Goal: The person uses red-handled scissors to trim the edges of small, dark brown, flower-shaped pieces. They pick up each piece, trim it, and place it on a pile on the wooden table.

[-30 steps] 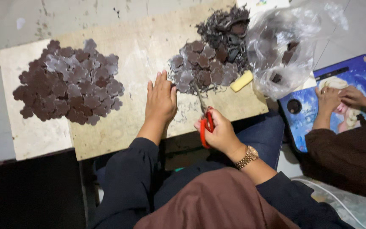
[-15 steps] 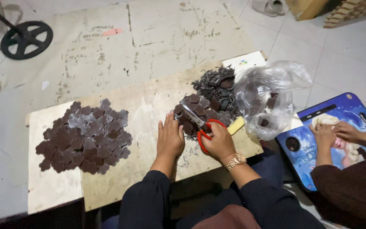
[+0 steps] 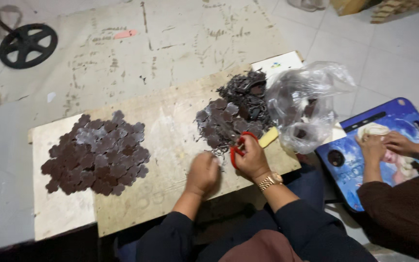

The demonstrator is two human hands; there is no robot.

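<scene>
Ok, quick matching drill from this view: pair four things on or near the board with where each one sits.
Things:
1. big pile of brown flower-shaped pieces
2. red-handled scissors
3. clear plastic bag
4. blue lap desk

Places:
A. under another person's hands, on the floor at far right
B. in the right hand
C. left part of the wooden board
D. right end of the board, beside the dark scraps

Pairs: 1-C, 2-B, 3-D, 4-A
</scene>
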